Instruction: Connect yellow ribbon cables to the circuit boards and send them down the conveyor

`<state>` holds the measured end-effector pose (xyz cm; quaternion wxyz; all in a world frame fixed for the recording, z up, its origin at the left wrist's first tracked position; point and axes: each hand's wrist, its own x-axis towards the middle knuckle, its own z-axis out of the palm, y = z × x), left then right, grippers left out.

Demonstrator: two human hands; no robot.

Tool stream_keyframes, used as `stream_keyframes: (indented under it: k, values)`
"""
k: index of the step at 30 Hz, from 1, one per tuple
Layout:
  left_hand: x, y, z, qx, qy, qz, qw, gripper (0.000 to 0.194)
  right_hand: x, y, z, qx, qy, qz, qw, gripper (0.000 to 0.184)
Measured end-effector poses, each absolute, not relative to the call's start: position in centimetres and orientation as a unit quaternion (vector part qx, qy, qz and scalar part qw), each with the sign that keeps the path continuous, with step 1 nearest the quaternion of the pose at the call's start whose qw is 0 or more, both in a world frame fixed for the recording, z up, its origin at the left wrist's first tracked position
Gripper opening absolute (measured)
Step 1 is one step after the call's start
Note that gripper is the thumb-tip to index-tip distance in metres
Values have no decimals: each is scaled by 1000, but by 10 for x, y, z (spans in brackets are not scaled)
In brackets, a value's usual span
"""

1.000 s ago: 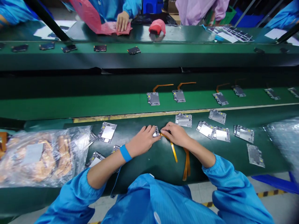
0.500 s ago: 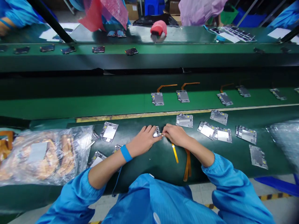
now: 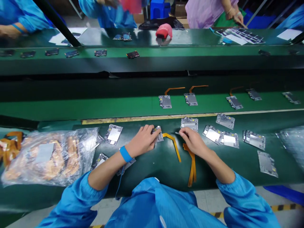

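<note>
Under my left hand [image 3: 142, 141] lies a small circuit board [image 3: 160, 134], gripped by thumb and fingers at its left side. An orange flex ribbon cable [image 3: 175, 146] runs from the board's right edge and bends down toward me. To the right, my right hand [image 3: 194, 141] is closed in a pinch, apart from the board. A small thin greyish thing shows at its fingertips, too small to name. Just below that hand lies a bundle of orange flex cables [image 3: 193, 167], its upper end close to the palm.
Loose boards, such as this silvery board [image 3: 230, 139], lie on both sides. A plastic bag of flex cables [image 3: 45, 158] sits at left. Beyond the table edge, boards with cables [image 3: 165, 102] rest on a green belt [image 3: 118, 106]. Co-workers stand at the opposite bench.
My right hand has moved right, away from the board, uncovering the cable at the board's edge. My left hand stays on the board. The view has shifted slightly.
</note>
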<state>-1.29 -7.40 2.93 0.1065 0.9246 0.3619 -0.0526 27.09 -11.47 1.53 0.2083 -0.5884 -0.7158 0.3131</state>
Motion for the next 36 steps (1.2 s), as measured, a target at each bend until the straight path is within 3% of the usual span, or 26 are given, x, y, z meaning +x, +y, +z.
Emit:
stream_keyframes:
  k: [3, 7, 12, 20, 30, 36]
  values:
    - [-28, -50, 38, 903, 421, 15, 86, 57, 280, -124, 16, -604, -700, 306, 226, 26]
    - [-66, -6, 55, 799, 597, 72, 9, 70, 289, -134, 16, -617, -690, 301, 230, 30]
    - [-115, -5, 64, 730, 683, -20, -14, 68, 298, -148, 12, -619, -713, 271, 184, 35]
    - [-135, -55, 42, 705, 681, -189, 57, 73, 314, -167, 17, -658, -725, 191, 65, 28]
    - [-115, -54, 28, 786, 607, -110, 34, 64, 299, -161, 8, -662, -710, 236, 48, 19]
    - [-50, -70, 38, 880, 458, -67, 107, 57, 307, -156, 15, -659, -694, 284, 61, 29]
